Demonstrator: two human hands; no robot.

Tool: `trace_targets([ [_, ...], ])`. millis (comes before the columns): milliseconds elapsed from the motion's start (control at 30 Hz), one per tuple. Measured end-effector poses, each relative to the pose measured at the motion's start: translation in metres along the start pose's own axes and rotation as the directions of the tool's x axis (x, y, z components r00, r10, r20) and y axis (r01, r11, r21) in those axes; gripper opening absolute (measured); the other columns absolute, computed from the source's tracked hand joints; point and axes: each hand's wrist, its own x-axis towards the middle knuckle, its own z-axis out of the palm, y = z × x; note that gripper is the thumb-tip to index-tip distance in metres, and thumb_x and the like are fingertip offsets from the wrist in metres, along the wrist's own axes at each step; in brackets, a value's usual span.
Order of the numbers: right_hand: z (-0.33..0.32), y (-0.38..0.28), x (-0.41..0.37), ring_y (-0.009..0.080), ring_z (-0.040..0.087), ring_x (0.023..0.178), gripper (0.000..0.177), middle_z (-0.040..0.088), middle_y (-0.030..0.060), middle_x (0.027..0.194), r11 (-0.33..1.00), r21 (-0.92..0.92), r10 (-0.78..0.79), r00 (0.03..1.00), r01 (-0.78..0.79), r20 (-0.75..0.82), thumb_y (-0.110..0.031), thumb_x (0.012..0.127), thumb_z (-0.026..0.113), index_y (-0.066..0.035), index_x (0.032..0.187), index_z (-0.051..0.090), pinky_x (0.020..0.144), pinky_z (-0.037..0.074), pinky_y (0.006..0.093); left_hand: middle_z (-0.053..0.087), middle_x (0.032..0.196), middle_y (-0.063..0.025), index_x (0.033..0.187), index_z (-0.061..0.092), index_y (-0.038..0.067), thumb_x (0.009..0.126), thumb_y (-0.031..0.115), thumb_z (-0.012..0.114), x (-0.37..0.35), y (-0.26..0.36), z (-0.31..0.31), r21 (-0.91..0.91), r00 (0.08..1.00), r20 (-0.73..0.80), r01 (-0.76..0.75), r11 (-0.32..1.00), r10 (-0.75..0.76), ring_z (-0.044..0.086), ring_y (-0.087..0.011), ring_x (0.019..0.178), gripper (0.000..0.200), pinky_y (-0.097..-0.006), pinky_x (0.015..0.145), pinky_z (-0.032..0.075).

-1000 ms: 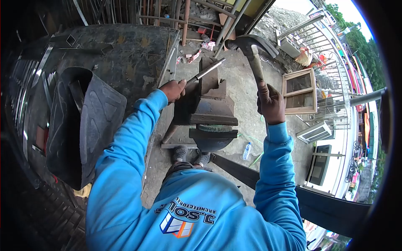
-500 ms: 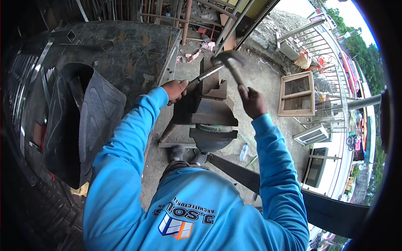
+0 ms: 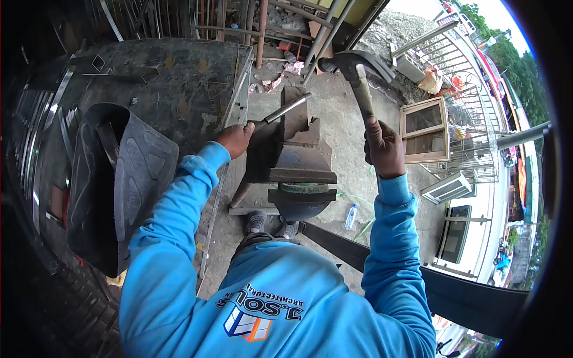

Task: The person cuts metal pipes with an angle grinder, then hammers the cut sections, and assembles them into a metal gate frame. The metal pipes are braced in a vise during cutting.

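My right hand (image 3: 384, 148) is wrapped round the handle of a claw hammer (image 3: 362, 89), raised to the right of a bench vise (image 3: 303, 162). The hammer's dark head points up, apart from the vise. My left hand (image 3: 235, 141) is closed on the near end of a shiny metal rod (image 3: 288, 108). That rod slants up to the right, its far end over the back part of the vise. The vise's front jaws face my body, with a greenish round part between them.
A dark worktable (image 3: 185, 77) stands at left, a black rubber bucket (image 3: 140, 179) near it. On the concrete floor are a water bottle (image 3: 350, 216) and red-and-white scraps (image 3: 292, 67). A wooden-framed panel (image 3: 425, 130) and metal railings (image 3: 459, 59) are at right.
The hammer has swung from beside the rod's far end up and to the right with my right hand. My left hand and the rod have shifted slightly down and left.
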Motion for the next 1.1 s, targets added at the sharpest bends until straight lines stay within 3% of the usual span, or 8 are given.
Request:
trace_targets([
  [167,0.017,-0.003,0.001,0.0093,0.050,0.048,0.058,0.047,0.0024,0.054,0.994,-0.023,-0.104,0.995,0.104,-0.002,-0.056,0.098,0.055,-0.003,0.074,0.057,0.045,0.038,0.0293,0.065,0.102,-0.0356,0.100,0.067,-0.010,0.104,0.053,0.025,-0.010,0.031,-0.026,-0.011,0.982,0.146,0.122,0.992,-0.119,0.062,-0.0502,0.102,0.076,-0.0521,0.095,0.047],
  [300,0.047,0.033,0.024,0.0452,0.058,0.067,0.062,0.061,0.0270,0.071,0.760,-0.634,-0.036,0.982,0.146,0.183,-0.058,0.095,0.055,0.002,0.086,0.066,0.065,0.047,0.0472,0.064,0.102,-0.0360,0.097,0.067,-0.010,0.104,0.053,0.024,-0.007,0.023,-0.018,0.001,0.988,0.116,0.099,0.995,-0.098,0.062,-0.0504,0.102,0.077,-0.0516,0.094,0.047],
  [567,0.048,0.021,0.019,0.0469,0.059,0.066,0.062,0.058,0.0281,0.068,0.866,-0.429,-0.255,0.965,0.256,0.060,-0.056,0.098,0.053,0.002,0.079,0.064,0.063,0.047,0.0482,0.068,0.092,-0.0320,0.091,0.068,-0.006,0.103,0.056,0.026,-0.007,0.018,-0.006,-0.112,0.982,0.139,0.146,0.983,-0.130,0.064,-0.0479,0.095,0.077,-0.0499,0.090,0.049],
  [600,0.049,0.037,0.032,0.0479,0.060,0.069,0.063,0.061,0.0276,0.070,0.761,-0.622,-0.075,0.977,0.184,0.197,-0.057,0.097,0.052,0.002,0.080,0.064,0.066,0.049,0.0483,0.067,0.087,-0.0294,0.087,0.068,-0.005,0.103,0.057,0.027,-0.007,0.020,-0.009,-0.122,0.982,0.147,0.134,0.983,-0.116,0.065,-0.0450,0.088,0.076,-0.0491,0.084,0.050],
  [700,0.032,0.003,0.039,0.0309,0.060,0.051,0.069,0.057,0.0182,0.057,0.903,-0.417,0.155,0.985,-0.108,0.079,-0.064,0.095,0.052,0.002,0.075,0.061,0.053,0.048,0.0427,0.064,0.073,-0.0215,0.078,0.064,-0.001,0.103,0.058,0.028,-0.011,0.025,-0.017,-0.168,0.972,0.185,0.174,0.970,-0.142,0.063,-0.0356,0.066,0.074,-0.0466,0.067,0.050],
  [800,0.030,0.000,0.036,0.0293,0.056,0.050,0.068,0.055,0.0156,0.055,0.949,-0.312,-0.052,0.999,0.048,-0.002,-0.063,0.096,0.051,0.002,0.077,0.061,0.052,0.045,0.0415,0.056,0.061,-0.0132,0.069,0.059,0.002,0.102,0.060,0.028,-0.018,0.037,-0.022,-0.242,0.916,0.300,0.344,0.907,-0.267,0.052,-0.0244,0.045,0.073,-0.0435,0.046,0.043],
  [933,0.048,0.043,0.044,0.0372,0.060,0.059,0.068,0.061,0.0184,0.063,0.712,-0.688,-0.108,0.990,0.137,0.085,-0.062,0.097,0.049,0.002,0.082,0.064,0.062,0.050,0.0455,0.056,0.063,-0.0148,0.067,0.059,0.003,0.102,0.060,0.028,-0.022,0.047,-0.027,-0.263,0.901,0.308,0.388,0.883,-0.305,0.052,-0.0255,0.047,0.075,-0.0438,0.048,0.044],
  [1100,0.027,-0.009,0.037,0.0435,0.061,0.069,0.068,0.065,0.0227,0.071,0.894,-0.396,0.233,0.972,-0.208,0.015,-0.063,0.095,0.050,0.002,0.078,0.063,0.071,0.050,0.0481,0.067,0.084,-0.0291,0.078,0.067,-0.003,0.103,0.056,0.026,-0.008,0.016,0.000,-0.080,0.991,0.110,0.087,0.993,-0.077,0.067,-0.0440,0.076,0.076,-0.0515,0.072,0.052],
])
